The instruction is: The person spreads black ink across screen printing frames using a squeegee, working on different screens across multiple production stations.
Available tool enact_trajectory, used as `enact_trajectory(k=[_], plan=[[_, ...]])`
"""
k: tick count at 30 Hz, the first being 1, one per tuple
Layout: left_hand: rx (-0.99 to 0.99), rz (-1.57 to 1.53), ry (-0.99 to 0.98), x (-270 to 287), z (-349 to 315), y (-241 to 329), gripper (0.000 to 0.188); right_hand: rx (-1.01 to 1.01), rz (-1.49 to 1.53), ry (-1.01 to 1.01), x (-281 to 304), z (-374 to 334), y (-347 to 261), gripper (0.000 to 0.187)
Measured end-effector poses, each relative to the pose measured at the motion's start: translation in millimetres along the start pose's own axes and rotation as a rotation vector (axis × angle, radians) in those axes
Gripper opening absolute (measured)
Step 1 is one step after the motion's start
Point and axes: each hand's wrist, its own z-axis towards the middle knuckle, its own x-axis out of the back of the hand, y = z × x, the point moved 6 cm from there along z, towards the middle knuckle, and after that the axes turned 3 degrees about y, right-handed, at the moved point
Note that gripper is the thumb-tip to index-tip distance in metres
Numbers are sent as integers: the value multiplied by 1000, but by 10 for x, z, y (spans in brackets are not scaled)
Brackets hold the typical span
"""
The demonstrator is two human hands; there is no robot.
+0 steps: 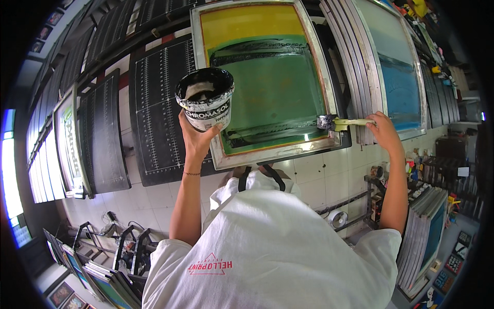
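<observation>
My left hand (199,135) grips a white plastic ink tub (207,114) from below and the side. Black ink coats the tub's inside and rim, and it stands tilted over the left edge of a metal-framed printing screen (278,92). The screen's mesh is yellow at the far end and green across the rest, with black ink bands at both ends of the green. In my right hand (383,129) is a yellow-handled tool (355,122) with a squarish, brush-like head (325,122) caked in dark ink. That head lies over the screen's near right corner.
Black platens with white ruled marks (160,108) extend to the left. Several framed screens (396,77) lean at the right, one with blue mesh. More frames (424,237) stand behind at lower right, and metal racks (134,247) at lower left. The floor is tiled (309,180).
</observation>
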Motion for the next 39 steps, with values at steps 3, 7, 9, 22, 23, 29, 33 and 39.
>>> enact_trajectory(k=[3, 7, 9, 22, 23, 29, 33, 39], plan=[[20, 9, 0, 82, -33, -29, 106, 64, -43, -44, -119, 147, -187, 23], [0, 43, 12, 203, -73, -71, 106, 104, -55, -108, -400, 317, -837, 24], [-19, 52, 23, 244, -78, -106, 105, 148, -12, -110, -620, 379, -1200, 25], [-76, 364, -18, 336, 50, 149, 106, 96, 492, 72, 147, 23, -1616, 24], [-96, 376, -52, 256, 60, 220, 104, 92, 477, 129, 356, -33, -1673, 23], [-242, 457, -207, -202, 61, 551, 98, 605, -227, 529, 810, -318, -2702, 24], [-190, 511, -124, -229, 99, 466, 97, 639, -327, 510, 864, -495, -2652, 23], [-42, 393, 35, 25, 70, 112, 105, 186, -183, 251, 760, -418, -1616, 21]])
